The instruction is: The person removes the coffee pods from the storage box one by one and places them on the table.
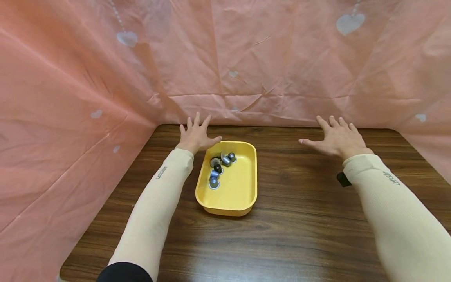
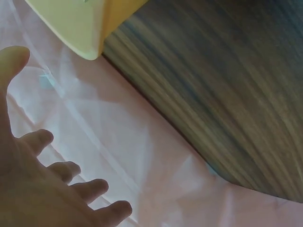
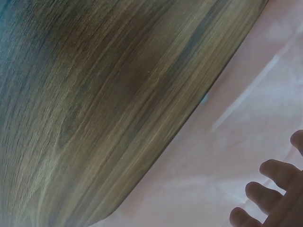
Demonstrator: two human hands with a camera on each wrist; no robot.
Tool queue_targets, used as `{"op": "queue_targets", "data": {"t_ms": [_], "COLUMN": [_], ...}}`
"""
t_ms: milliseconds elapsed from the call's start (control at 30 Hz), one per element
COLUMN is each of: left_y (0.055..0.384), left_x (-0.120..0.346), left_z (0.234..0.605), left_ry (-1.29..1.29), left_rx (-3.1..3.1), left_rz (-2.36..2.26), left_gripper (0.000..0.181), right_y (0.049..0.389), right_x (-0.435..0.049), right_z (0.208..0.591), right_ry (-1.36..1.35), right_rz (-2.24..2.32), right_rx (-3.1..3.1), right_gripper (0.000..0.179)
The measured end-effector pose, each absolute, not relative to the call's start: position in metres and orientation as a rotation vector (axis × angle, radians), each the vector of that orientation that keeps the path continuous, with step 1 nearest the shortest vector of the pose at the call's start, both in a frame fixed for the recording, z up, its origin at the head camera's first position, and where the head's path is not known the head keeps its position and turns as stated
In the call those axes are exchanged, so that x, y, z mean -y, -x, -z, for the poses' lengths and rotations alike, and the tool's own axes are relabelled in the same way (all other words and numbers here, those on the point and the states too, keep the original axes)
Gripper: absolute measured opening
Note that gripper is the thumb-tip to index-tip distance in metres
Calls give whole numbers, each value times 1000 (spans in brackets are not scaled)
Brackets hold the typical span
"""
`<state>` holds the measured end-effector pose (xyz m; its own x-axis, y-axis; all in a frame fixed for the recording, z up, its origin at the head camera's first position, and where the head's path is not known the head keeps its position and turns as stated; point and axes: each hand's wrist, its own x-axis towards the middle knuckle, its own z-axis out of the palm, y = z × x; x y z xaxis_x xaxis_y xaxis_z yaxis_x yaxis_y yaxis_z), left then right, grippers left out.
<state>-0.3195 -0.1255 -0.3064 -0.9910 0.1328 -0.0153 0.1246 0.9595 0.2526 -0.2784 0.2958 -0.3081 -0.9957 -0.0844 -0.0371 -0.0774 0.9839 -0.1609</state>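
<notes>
My left hand (image 1: 195, 137) is spread with straight fingers near the far left corner of a yellow tray (image 1: 243, 188), its thumb overlapping the tray's rim in the head view. In the left wrist view the same hand (image 2: 42, 184) shows splayed fingers, holding nothing. Several coffee capsules, among them a blue-grey capsule (image 1: 213, 181), a black capsule (image 1: 217, 168) and a silver capsule (image 1: 226, 161), lie in the tray's left and far part. Well to the right of the tray, my right hand (image 1: 340, 139) is spread and holds nothing; its fingertips (image 3: 271, 171) show in the right wrist view.
The tray stands on a dark wooden table (image 1: 292, 227) with rounded corners. Pink curtains (image 1: 267, 62) with pale hearts hang right behind the far edge and along both sides. A small black device (image 1: 343, 179) sits at the right wrist.
</notes>
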Motion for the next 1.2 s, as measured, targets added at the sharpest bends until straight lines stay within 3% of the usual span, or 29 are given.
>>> {"op": "queue_targets", "data": {"t_ms": [1200], "left_y": [284], "left_x": [154], "left_z": [335], "left_ry": [-448], "left_rx": [-2796], "left_rz": [-882], "left_gripper": [85], "right_y": [280], "right_x": [-300], "right_z": [322], "right_ry": [116], "right_rz": [274], "right_rx": [-3078], "right_gripper": [125]}}
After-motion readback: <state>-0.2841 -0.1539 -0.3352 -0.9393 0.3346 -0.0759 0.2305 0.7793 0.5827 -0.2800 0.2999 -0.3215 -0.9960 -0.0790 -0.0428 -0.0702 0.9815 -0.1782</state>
